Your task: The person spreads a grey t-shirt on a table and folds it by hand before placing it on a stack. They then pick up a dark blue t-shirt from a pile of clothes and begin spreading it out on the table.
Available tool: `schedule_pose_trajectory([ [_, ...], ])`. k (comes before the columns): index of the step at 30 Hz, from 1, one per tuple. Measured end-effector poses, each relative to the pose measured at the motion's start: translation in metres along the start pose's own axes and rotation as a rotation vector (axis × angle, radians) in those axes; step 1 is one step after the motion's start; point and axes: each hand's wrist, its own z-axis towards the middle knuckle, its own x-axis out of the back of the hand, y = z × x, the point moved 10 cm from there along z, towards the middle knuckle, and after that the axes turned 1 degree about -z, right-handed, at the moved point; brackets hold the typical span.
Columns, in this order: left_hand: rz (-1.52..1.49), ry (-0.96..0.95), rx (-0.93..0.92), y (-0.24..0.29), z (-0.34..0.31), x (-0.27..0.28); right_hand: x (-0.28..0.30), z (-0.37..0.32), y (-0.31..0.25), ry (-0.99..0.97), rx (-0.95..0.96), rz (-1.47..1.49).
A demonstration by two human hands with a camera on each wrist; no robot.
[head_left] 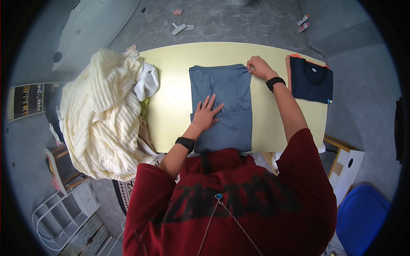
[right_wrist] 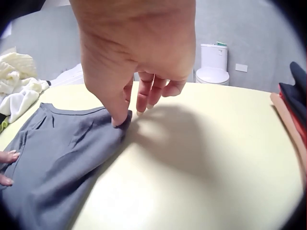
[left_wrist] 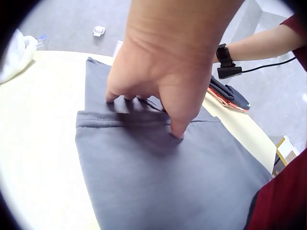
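Note:
A grey-blue garment lies folded into a long rectangle on the pale yellow table, a seam band crossing its middle. My left hand rests on it near that band with fingers spread; in the left wrist view the left hand has its fingertips on the cloth. At the garment's far right corner, my right hand pinches the edge. The right wrist view shows the right hand with its thumb on the corner of the grey cloth, the other fingers bent beside it.
A large heap of cream ribbed cloth covers the table's left end. Folded dark clothes with orange and tan layers lie at the right end. Beyond the table, a lint roller lies on the floor. A blue chair stands at lower right.

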Motion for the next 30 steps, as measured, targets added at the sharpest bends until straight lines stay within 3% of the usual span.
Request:
schedule_pose_trajectory([
  [5,-0.001,-0.029,0.003,0.000,0.000,0.000,0.002,0.012,0.001,0.060,-0.005,0.189],
  [7,0.006,-0.027,0.000,0.000,0.000,0.001,-0.009,0.014,0.011,-0.040,-0.139,0.393],
  [16,0.051,-0.019,0.027,0.004,-0.001,0.005,-0.013,0.016,0.030,0.104,-0.185,0.335],
  [22,-0.030,0.135,0.003,0.000,0.000,0.025,-0.008,0.007,0.028,0.149,-0.272,0.320],
  [24,-0.323,0.332,0.098,-0.031,0.004,0.056,-0.004,0.004,0.029,0.172,-0.282,0.314],
  [27,-0.374,0.579,0.282,-0.090,0.014,0.083,-0.009,0.001,0.040,0.165,-0.327,0.339],
  [30,-0.522,0.545,0.471,-0.148,0.039,0.077,-0.017,-0.001,0.050,0.148,-0.381,0.351],
])
